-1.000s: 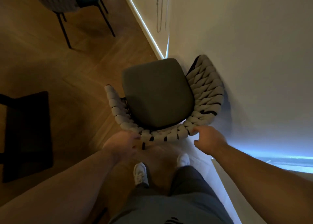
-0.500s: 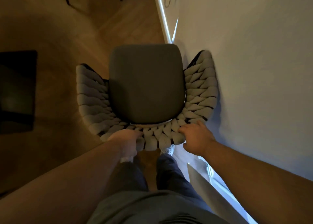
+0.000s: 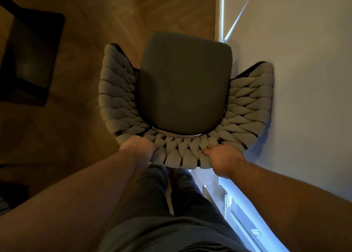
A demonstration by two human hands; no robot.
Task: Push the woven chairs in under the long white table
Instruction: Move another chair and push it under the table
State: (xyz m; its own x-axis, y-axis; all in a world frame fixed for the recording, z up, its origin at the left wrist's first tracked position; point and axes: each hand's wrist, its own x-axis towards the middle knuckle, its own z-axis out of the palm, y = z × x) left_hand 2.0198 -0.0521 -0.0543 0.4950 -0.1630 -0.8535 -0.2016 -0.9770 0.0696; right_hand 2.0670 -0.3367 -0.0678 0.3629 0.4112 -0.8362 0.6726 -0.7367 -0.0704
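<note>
Chair (image 3: 184, 84) faces ahead along table (image 3: 304, 80); left grip (image 3: 139, 147), right grip (image 3: 224, 156) clasp backrest (image 3: 181, 154).

It is dim and warm here: the wood floor (image 3: 76, 130) sinks into brown shadow, and the seat of the woven chair (image 3: 184, 84) is a dark flat patch. Cold blue-white light glows beneath the white table (image 3: 308, 84) at lower right. The wide lens swells my forearms (image 3: 72, 204); detail is soft.

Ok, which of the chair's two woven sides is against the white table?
The right woven side, beyond the right hand: its outer edge meets the white table. The left woven side, beyond the left hand, stands over wood floor.
</note>
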